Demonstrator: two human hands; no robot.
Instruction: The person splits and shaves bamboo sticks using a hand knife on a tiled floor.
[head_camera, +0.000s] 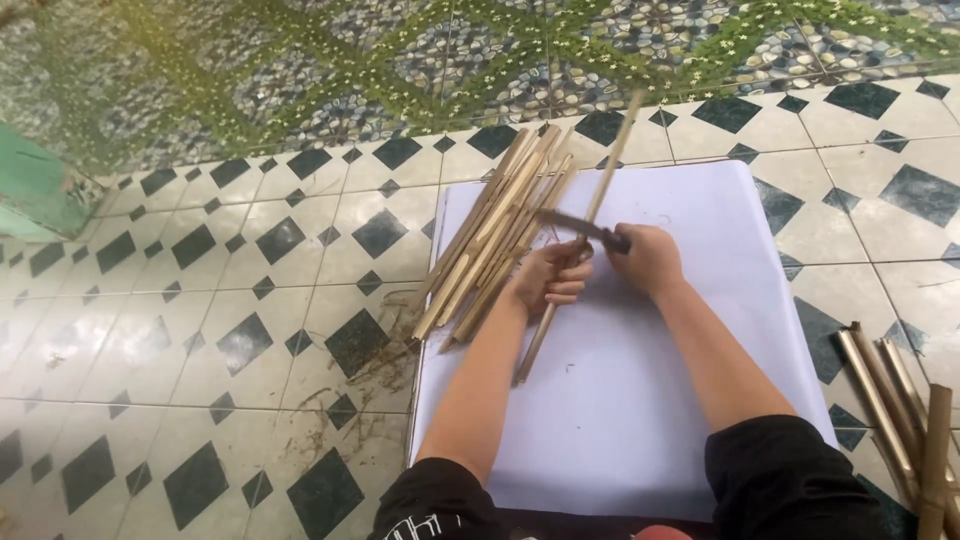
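My left hand (550, 277) grips a long thin bamboo strip (604, 175) that slants from near my lap up toward the far edge of the white sheet (640, 400). A dark-bladed knife (572, 224) is in my right hand (648, 258), its blade laid across the strip just above my left hand. Both hands sit close together over the sheet. A pile of split bamboo strips (495, 235) lies to the left of my hands, partly on the sheet and partly on the tiles.
The floor is white tile with dark green diamonds (200, 300). Several thicker bamboo pieces (895, 400) lie at the right. Thin shavings (370, 370) litter the tiles left of the sheet. A green object (30, 190) stands at the far left.
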